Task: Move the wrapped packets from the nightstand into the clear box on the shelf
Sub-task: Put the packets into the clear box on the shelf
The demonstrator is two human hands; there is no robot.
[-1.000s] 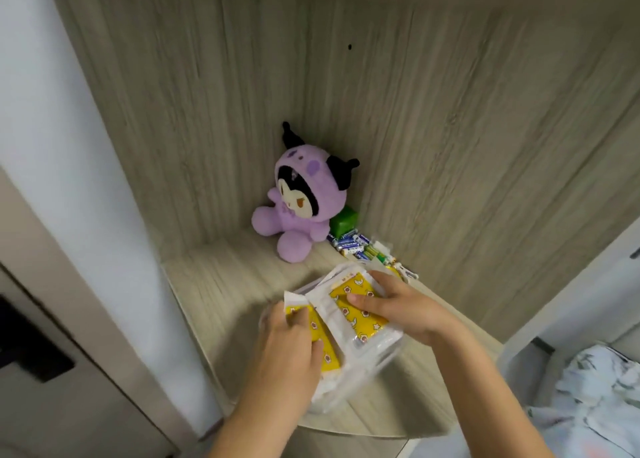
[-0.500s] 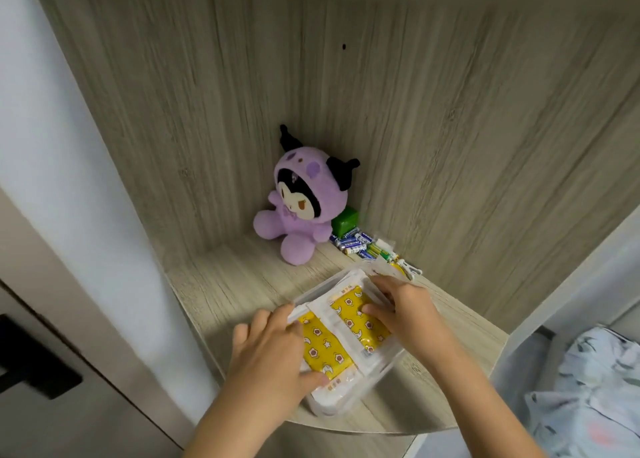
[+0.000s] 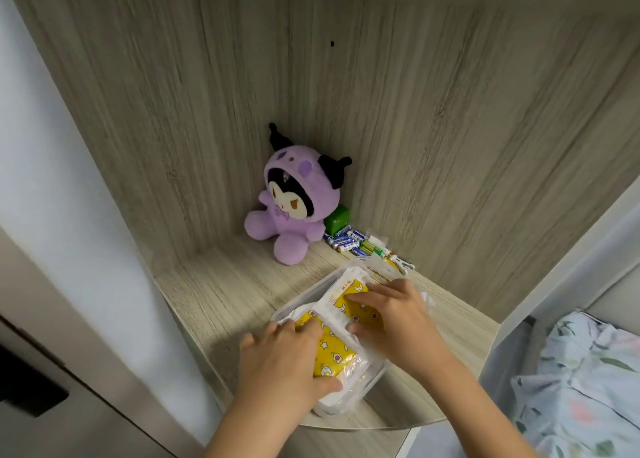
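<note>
Pale grey-brown wood grain, streaked vertically, covers the two walls of the corner shelf (image 3: 221,284) in my view, and the same laminate runs across its curved board. At about ten o'clock from the board's middle a purple plush doll (image 3: 294,208) sits in the corner, soft and fuzzy, with black horns and a dark hooded face. Just beside it at its three o'clock is a small green cube (image 3: 336,219), and next to that a row of batteries (image 3: 349,241), blue and green cylinders lying flat.

Nearer me, at six o'clock on the board, stands the clear box (image 3: 372,379), a rounded rectangular plastic tub with thin see-through walls. The wrapped packets (image 3: 337,348) lie inside it, flat and glossy, with white crinkled film edges and yellow panels printed with small stars, moons and egg shapes.

My left hand (image 3: 287,364) lies palm down over the nearer packet, at the box's seven o'clock, fingers spread and pressing on the wrapper, thumb along the packet's near edge. My right hand (image 3: 394,314) rests flat on the farther packet, at the box's two o'clock, fingers loosely spread and pushing down, fingertips on the yellow print. Neither hand pinches anything; both are pressing.

At four o'clock, beyond the white shelf upright, a pale fabric with a leaf print (image 3: 588,381) lies crumpled.
</note>
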